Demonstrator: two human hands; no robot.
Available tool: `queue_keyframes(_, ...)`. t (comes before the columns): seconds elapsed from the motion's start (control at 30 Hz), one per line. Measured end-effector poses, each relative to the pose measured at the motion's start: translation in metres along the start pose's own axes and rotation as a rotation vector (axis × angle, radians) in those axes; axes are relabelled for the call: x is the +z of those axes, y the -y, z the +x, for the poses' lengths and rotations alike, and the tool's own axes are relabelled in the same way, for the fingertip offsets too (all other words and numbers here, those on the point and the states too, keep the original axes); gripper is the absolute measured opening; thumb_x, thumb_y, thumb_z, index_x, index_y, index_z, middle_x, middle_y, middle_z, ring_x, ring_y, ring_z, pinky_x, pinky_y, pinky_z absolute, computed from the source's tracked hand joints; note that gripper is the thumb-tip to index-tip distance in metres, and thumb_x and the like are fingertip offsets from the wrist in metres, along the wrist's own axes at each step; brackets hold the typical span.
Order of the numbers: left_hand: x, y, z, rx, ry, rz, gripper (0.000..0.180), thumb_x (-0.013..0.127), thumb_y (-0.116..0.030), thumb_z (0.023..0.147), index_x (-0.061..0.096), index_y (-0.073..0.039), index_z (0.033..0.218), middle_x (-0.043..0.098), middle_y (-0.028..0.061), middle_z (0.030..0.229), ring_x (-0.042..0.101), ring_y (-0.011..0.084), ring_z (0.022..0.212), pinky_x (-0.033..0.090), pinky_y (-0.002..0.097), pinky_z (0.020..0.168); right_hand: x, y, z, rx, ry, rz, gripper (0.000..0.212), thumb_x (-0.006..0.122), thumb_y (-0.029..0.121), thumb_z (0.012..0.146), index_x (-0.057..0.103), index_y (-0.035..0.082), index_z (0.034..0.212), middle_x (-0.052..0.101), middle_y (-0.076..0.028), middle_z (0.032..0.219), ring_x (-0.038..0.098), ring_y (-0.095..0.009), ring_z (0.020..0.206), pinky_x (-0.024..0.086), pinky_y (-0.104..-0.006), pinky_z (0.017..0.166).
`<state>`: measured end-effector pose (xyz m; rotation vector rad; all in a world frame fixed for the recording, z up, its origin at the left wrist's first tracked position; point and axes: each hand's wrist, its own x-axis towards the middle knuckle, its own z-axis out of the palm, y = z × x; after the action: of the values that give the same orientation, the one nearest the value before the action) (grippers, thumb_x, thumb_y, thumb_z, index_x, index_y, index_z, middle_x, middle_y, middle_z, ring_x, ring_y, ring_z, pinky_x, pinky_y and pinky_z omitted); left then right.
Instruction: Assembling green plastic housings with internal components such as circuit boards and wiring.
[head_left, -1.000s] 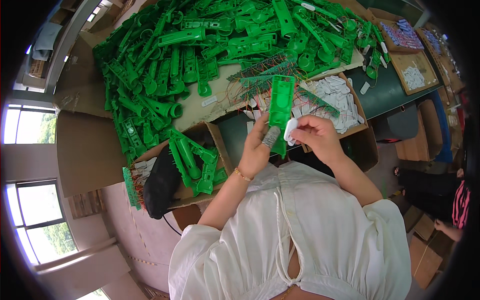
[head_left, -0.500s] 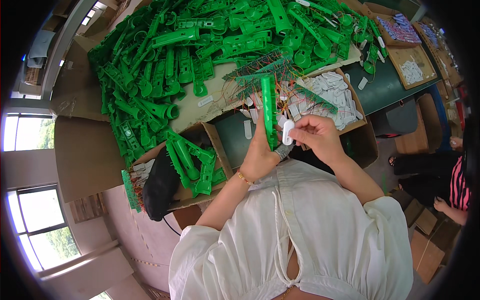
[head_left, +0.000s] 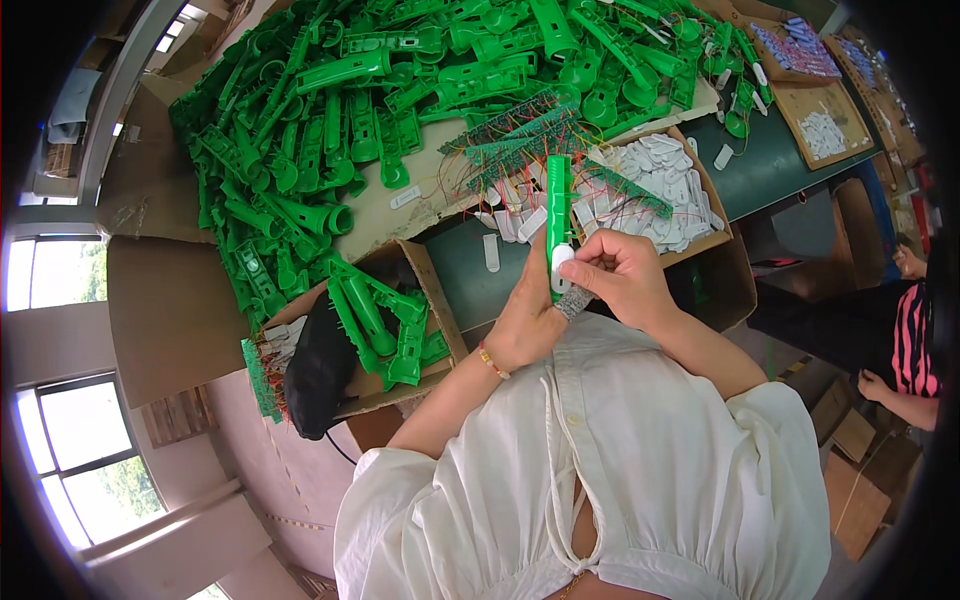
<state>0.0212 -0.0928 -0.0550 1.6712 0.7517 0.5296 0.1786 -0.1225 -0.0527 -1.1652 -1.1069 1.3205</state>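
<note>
My left hand [head_left: 528, 312] is closed around a green plastic housing [head_left: 558, 200], long and narrow, held upright in front of my chest. A small white oval plastic cover [head_left: 562, 268] lies against the lower part of the housing. The thumb and fingers of my right hand [head_left: 622, 275] pinch the cover's right edge. Grey wrapping [head_left: 574, 302] shows on a finger of my left hand. Just beyond my hands lie green circuit boards [head_left: 530, 140] with thin red and yellow wires. Beside them a cardboard box holds many white plastic covers [head_left: 665, 185].
Green plastic housings [head_left: 330, 130] form a large heap across the far left and middle. Near left stands a cardboard box [head_left: 432, 285] with more green parts and a black object [head_left: 322, 365]. A tray [head_left: 825, 140] of small white pieces sits far right. Another person [head_left: 915, 345] is at the right.
My right hand has brought the white cover left, onto the green housing. The housing has turned so its broad face shows. The person at the right has shifted.
</note>
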Motion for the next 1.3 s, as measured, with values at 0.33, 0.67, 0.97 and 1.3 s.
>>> queue_keyframes(0.33, 0.01, 0.005, 0.0, 0.05, -0.134, 0.096, 0.074, 0.036, 0.011, 0.066, 0.014, 0.002, 0.136, 0.04, 0.0189, 0.122, 0.042, 0.0275, 0.114, 0.031, 0.0344, 0.099, 0.001, 0.0, -0.005, 0.007, -0.051, 0.027, 0.015, 0.068, 0.009, 0.078, 0.058, -0.001, 0.073, 0.055, 0.001, 0.061, 0.045, -0.002, 0.053, 0.036, -0.0189, 0.047)
queue_keyframes(0.67, 0.001, 0.03, 0.001, -0.28, -0.271, -0.295, 0.034, 0.046, -0.011, 0.09, 0.032, -0.001, 0.12, 0.049, 0.0081, 0.097, 0.054, 0.0168, 0.082, 0.048, 0.0298, 0.069, -0.041, -0.011, 0.036, -0.05, -0.064, -0.356, 0.023, 0.061, 0.024, 0.084, 0.063, 0.001, 0.081, 0.058, -0.001, 0.065, 0.053, -0.01, 0.063, 0.042, -0.0251, 0.058)
queue_keyframes(0.97, -0.033, 0.024, 0.008, -0.152, -0.332, -0.623, 0.031, 0.059, -0.017, 0.082, 0.048, -0.002, 0.107, 0.055, 0.0049, 0.093, 0.055, 0.0145, 0.086, 0.043, 0.028, 0.073, -0.066, -0.031, 0.051, -0.488, -0.362, -1.049, 0.024, 0.071, 0.005, 0.064, 0.055, 0.004, 0.082, 0.058, -0.008, 0.088, 0.054, -0.028, 0.086, 0.043, -0.0369, 0.073)
queue_keyframes(1.3, -0.023, -0.019, 0.036, 0.232, -0.371, 0.019, 0.035, 0.071, -0.004, 0.07, 0.057, -0.004, 0.102, 0.063, 0.0052, 0.086, 0.058, 0.0115, 0.077, 0.046, 0.0257, 0.072, -0.039, 0.01, 0.02, -0.822, -0.248, -0.863, 0.022, 0.07, 0.0, 0.064, 0.055, 0.005, 0.079, 0.06, -0.006, 0.082, 0.056, -0.026, 0.075, 0.043, -0.0347, 0.064)
